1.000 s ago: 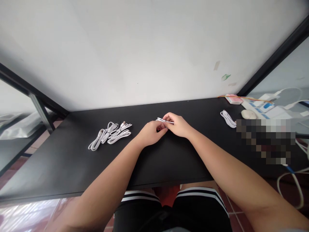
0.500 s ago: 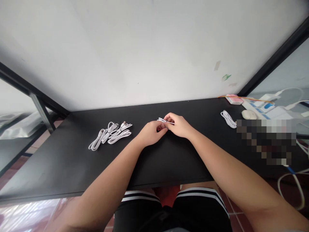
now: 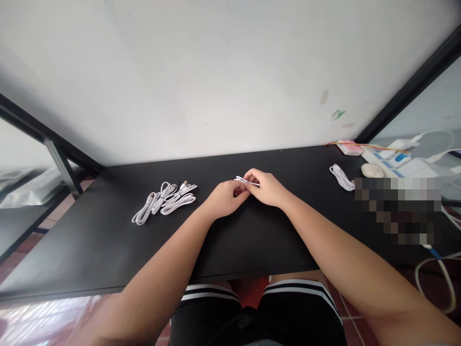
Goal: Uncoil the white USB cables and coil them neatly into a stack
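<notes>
Both of my hands meet over the middle of the black table (image 3: 108, 250). My left hand (image 3: 224, 198) and my right hand (image 3: 266, 187) are closed together on a small coiled white cable (image 3: 245, 180), which shows between the fingertips. A pile of several coiled white cables (image 3: 164, 201) lies on the table to the left of my hands. One more coiled white cable (image 3: 341, 177) lies apart at the right.
A white wall rises behind the table. At the far right are a pale mouse (image 3: 371, 170), a pink box (image 3: 348, 147), white and blue items (image 3: 396, 158) and a blurred patch. A white cord (image 3: 437, 274) loops below. Black frame bars stand at both sides.
</notes>
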